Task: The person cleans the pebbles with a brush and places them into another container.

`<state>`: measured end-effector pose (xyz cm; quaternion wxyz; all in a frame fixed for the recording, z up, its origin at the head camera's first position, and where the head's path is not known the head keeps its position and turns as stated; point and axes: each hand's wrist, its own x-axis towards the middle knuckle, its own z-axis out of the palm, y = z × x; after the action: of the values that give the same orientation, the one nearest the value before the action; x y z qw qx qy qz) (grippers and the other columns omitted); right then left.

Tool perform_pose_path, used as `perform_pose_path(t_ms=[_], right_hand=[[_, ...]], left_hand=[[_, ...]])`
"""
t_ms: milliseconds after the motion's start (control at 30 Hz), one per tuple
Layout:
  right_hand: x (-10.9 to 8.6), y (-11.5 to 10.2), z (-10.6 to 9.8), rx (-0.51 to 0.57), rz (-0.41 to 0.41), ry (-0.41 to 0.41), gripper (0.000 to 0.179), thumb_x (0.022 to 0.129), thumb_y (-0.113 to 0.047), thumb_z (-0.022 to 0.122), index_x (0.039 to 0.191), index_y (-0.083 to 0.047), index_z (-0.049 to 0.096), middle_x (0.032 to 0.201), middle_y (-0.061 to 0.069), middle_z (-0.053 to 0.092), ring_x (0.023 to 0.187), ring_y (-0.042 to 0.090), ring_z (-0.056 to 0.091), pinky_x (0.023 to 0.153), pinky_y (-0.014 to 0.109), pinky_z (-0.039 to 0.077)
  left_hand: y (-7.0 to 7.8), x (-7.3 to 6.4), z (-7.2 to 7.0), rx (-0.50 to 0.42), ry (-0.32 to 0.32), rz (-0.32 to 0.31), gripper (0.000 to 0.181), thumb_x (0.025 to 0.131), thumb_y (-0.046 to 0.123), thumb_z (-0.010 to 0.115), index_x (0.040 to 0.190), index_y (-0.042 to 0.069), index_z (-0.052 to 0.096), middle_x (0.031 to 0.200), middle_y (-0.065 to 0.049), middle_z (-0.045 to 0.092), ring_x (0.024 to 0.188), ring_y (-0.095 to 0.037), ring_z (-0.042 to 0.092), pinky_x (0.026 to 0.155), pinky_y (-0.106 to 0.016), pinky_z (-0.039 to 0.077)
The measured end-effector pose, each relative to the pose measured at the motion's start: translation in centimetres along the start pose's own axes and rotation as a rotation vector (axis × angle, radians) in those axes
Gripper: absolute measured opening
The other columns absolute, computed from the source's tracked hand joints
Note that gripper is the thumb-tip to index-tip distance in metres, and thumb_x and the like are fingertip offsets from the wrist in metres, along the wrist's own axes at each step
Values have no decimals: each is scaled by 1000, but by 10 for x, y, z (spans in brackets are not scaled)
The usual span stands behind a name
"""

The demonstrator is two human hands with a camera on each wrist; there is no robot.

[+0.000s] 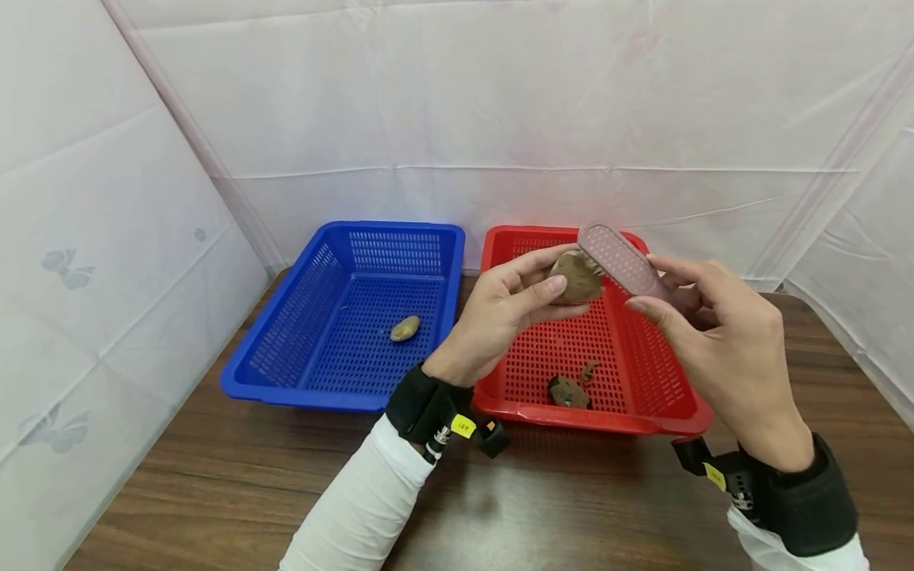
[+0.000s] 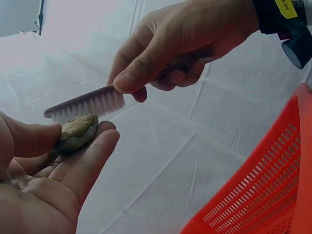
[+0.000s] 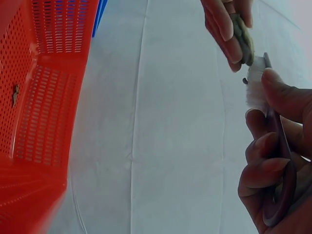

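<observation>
Evidently the grip of both hands is set by the meeting of bristle and stone. The left hand (image 1: 510, 305) pinches a mud-coated stone (image 1: 577, 279), its thumb on one face and its fingers behind, which leaves the far edge bare for the brush. The right hand (image 1: 721, 333) grips the handle of a pink scrubbing brush (image 1: 621, 258), fingers curled round it and thumb laid along it, probably to steady the head and put some pressure behind it. In the left wrist view the white bristles (image 2: 92, 105) face down onto the stone and seem to touch its upper side. Both hands are raised, and the head view shows the stone over the red basket (image 1: 550, 414), likely so that loosened dirt falls inside rather than on the desk (image 1: 214, 476). A dark, muddy stone (image 1: 569, 392) lies in that basket near its front wall, with a small clump (image 1: 589, 370) just beside it. The blue basket (image 1: 300, 396) stands to the left and holds one paler, smoother pebble (image 1: 405, 328); the two baskets perhaps keep cleaner pieces apart from dirty ones.
</observation>
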<state>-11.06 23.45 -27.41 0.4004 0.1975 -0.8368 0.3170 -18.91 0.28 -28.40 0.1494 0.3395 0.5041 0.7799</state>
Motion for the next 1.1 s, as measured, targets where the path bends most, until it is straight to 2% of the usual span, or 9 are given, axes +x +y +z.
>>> perform_pose_path(t_ms=[167,333,400,467,600,900,967,1033,1100], right_hand=[[0,-1,-1,-28,4,36,69,94,-59,70,131,0,73,99,12,71,77,-9,56,73,2,46],[-1,-7,-2,4,18,92,56,95,-43,81,130,0,74,98,3,67,75,-4,55,71,4,46],[-1,-9,-2,27,10,74,57,95,-45,80,130,0,74,98,1,66,75,-1,54,69,4,45],[-1,-11,-1,36,-14,28,63,95,-54,74,130,0,74,95,1,64,73,1,52,66,5,43],[-1,-11,3,11,-47,-45,69,94,-61,67,131,-2,74,92,4,65,71,1,50,66,5,44],[-1,-5,5,2,-21,-27,73,93,-63,67,129,0,74,93,8,68,74,-3,52,71,4,45],[-1,-5,6,9,-21,-11,73,93,-61,68,128,2,74,93,10,69,73,-3,51,70,3,43],[-1,-5,6,-5,-20,-19,56,94,-42,79,129,3,73,93,11,69,73,-2,52,69,4,44],[0,-5,5,-9,-19,-21,53,94,-36,81,129,2,73,94,10,69,73,-1,53,69,5,44]], left_hand=[[0,-2,-1,44,26,17,43,111,-2,51,153,-5,50,136,-26,63,114,-25,70,102,-47,58],[1,-3,1,51,72,16,41,110,0,53,151,-3,53,136,-23,65,108,-19,71,102,-46,58],[2,-3,1,38,92,2,41,111,1,53,151,-3,53,137,-23,65,109,-21,72,101,-45,59],[2,-3,2,24,105,-13,40,111,1,52,151,-3,53,138,-23,65,112,-25,72,100,-44,59],[3,-4,3,1,102,-16,41,111,0,51,152,-3,51,143,-23,63,124,-36,68,101,-44,59],[4,-3,3,-11,93,-14,42,110,-2,52,152,-4,50,143,-23,63,126,-43,65,100,-45,59],[3,-3,3,-12,93,-12,42,110,-2,53,152,-4,50,143,-23,63,125,-43,65,99,-45,59],[3,-3,2,-10,91,-10,43,110,-2,53,152,-4,50,143,-22,63,125,-43,65,99,-44,59],[3,-3,2,-7,90,-8,42,110,-1,53,152,-4,50,143,-22,63,125,-42,66,99,-44,59]])
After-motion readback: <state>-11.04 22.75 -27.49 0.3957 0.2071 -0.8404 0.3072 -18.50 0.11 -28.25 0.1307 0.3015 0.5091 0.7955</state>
